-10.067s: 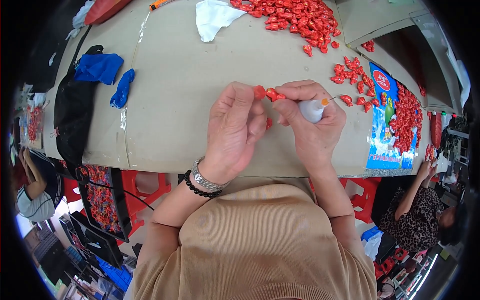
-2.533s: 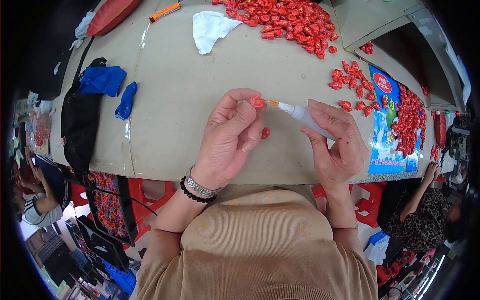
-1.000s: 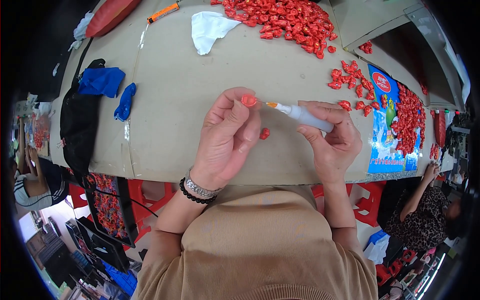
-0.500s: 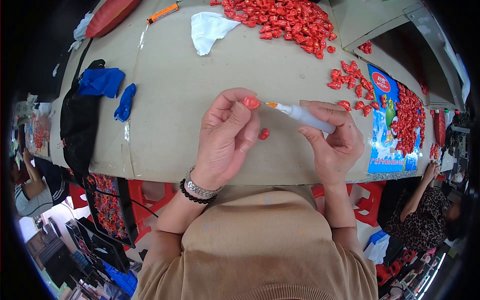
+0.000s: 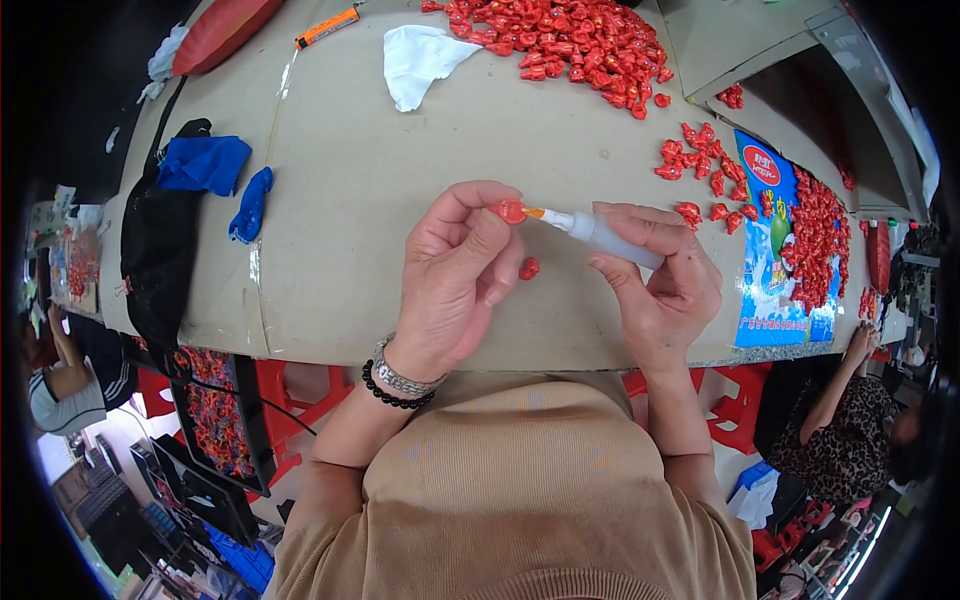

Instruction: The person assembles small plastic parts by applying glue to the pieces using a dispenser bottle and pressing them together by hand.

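Between thumb and fingers, my left hand (image 5: 455,270) pinches a small red plastic piece (image 5: 509,211). My right hand (image 5: 670,280) grips a translucent white squeeze bottle (image 5: 615,238) with an orange tip, held sideways. The bottle's tip meets the right side of the red piece, or nearly so; whether anything flows out is too small to see. Another small red piece (image 5: 529,268) lies on the table just beyond my left fingers. A metal bracelet and a black bead bracelet circle my left wrist.
A heap of red pieces (image 5: 580,50) lies at the far side, with more on a blue printed sheet (image 5: 760,300) at right. A white cloth (image 5: 420,65), blue cloth (image 5: 203,165), black bag (image 5: 160,260) and orange tube (image 5: 327,27) lie on the table. Other people sit at both sides.
My right hand has moved slightly left with the squeeze bottle, bringing its tip up to the red piece. My left hand has turned the piece a little.
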The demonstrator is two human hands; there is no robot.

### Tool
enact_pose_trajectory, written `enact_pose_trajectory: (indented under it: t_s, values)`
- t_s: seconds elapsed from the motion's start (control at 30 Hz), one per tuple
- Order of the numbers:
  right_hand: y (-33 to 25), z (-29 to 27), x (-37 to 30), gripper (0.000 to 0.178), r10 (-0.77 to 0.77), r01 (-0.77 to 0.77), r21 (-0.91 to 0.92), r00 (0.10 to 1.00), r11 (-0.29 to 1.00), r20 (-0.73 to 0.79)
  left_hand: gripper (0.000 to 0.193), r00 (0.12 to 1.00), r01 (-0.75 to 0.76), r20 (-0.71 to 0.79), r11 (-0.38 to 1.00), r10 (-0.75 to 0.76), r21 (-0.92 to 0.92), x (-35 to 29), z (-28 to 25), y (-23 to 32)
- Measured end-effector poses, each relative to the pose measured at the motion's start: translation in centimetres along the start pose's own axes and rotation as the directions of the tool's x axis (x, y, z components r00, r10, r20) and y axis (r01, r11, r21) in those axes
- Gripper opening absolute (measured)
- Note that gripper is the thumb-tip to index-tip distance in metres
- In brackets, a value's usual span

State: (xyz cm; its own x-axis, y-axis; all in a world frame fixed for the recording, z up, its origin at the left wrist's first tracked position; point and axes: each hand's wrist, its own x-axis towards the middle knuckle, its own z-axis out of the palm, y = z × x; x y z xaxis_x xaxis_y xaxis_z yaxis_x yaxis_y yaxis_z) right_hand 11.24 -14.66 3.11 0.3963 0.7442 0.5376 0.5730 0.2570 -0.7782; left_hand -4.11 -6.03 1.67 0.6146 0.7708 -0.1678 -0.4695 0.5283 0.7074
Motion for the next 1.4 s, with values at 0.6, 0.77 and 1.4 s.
enact_pose_trajectory:
  t_s: [0.6, 0.77, 1.4]
  values:
    - [0.1, -0.1, -0.5, 0.027, 0.059, -0.058, 0.062, 0.998, 0.996, -0.016, 0.019, 0.999, 0.001, 0.032, 0.991, 0.003, -0.133, 0.2, -0.7, 0.3]
    - [0.0, 0.1, -0.6, 0.028, 0.048, -0.047, 0.059, 0.999, 0.997, -0.013, 0.021, 1.0, 0.002, 0.009, 0.979, 0.0, -0.202, 0.1, -0.6, 0.3]
    - [0.0, 0.0, -0.8, 0.025, 0.099, -0.097, 0.081, 0.995, 0.992, -0.021, 0.021, 1.0, 0.012, 0.006, 0.973, -0.011, -0.229, 0.2, -0.7, 0.1]
